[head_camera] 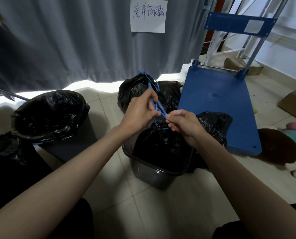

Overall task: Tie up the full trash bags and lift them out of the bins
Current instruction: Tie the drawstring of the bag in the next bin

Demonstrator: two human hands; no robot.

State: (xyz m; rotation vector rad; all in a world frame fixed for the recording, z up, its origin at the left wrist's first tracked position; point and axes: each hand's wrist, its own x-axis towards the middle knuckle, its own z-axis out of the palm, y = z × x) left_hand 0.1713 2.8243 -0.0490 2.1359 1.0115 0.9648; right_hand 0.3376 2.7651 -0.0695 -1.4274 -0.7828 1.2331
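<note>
A black trash bag (161,144) sits inside a dark bin (149,175) in the middle of the floor, its neck gathered by a blue drawstring (159,109). My left hand (142,111) pinches one strand of the drawstring above the bag. My right hand (185,123) pinches the other strand just to the right, fingertips almost touching the left. Behind them a tied black bag (135,88) with a blue knot lies on the floor. A second bin at the left holds an open black bag (49,114).
A blue flat trolley (218,104) with an upright handle stands right of the bin. Another black bag (214,125) lies beside it. A grey curtain (74,40) with a paper sign hangs behind. A plush toy (281,149) and a cardboard box (295,100) are at the right.
</note>
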